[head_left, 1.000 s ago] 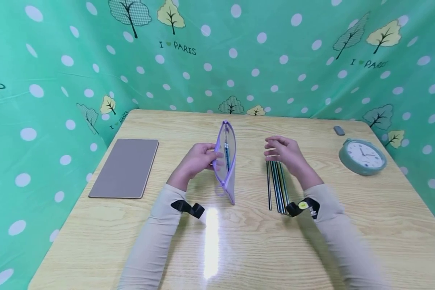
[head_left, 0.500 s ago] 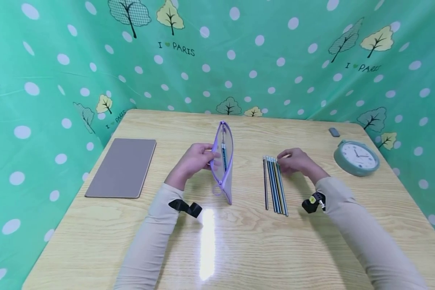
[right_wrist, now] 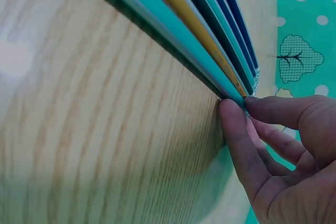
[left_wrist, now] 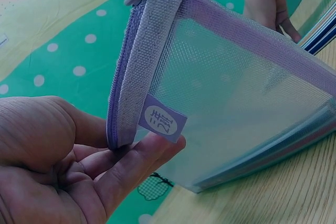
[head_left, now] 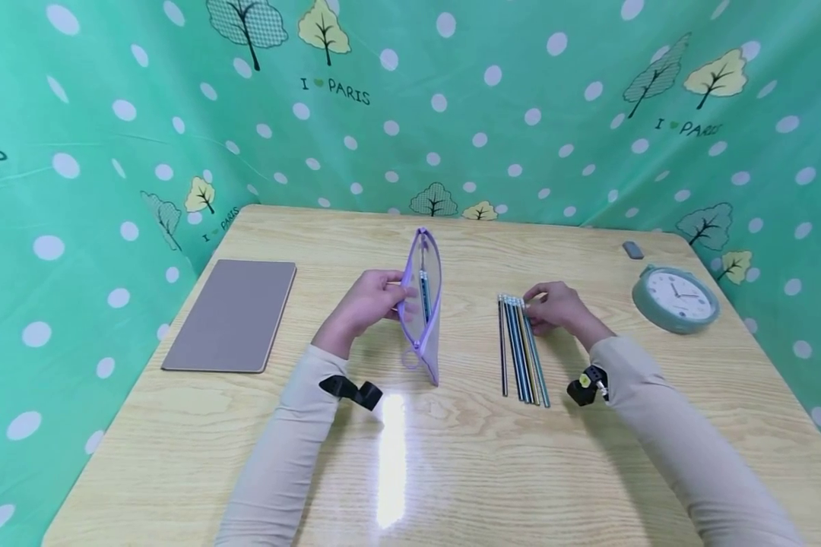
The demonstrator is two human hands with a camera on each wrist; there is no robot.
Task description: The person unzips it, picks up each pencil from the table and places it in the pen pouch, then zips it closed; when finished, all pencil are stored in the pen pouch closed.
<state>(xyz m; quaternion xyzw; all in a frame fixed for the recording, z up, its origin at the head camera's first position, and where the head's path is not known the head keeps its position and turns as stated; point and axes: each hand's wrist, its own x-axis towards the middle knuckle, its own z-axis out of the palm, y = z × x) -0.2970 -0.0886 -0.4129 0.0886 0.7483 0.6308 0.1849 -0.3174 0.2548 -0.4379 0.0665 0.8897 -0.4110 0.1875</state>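
One teal pencil (right_wrist: 178, 36), outermost in the row of pencils (head_left: 522, 349) on the bench (head_left: 451, 471), had splayed slightly at its near end within the last half second. Right hand (head_left: 556, 306): grip pinched on its far end; judged as singling it out. Left hand (head_left: 372, 295): grip clamped on the rim of the mesh pouch (left_wrist: 220, 61), mouth open, pencils inside.

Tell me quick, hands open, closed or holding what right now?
Left hand: closed, pinching the purple-trimmed mesh pencil pouch by its rim.
Right hand: closed, pinching the outermost teal pencil near its end.
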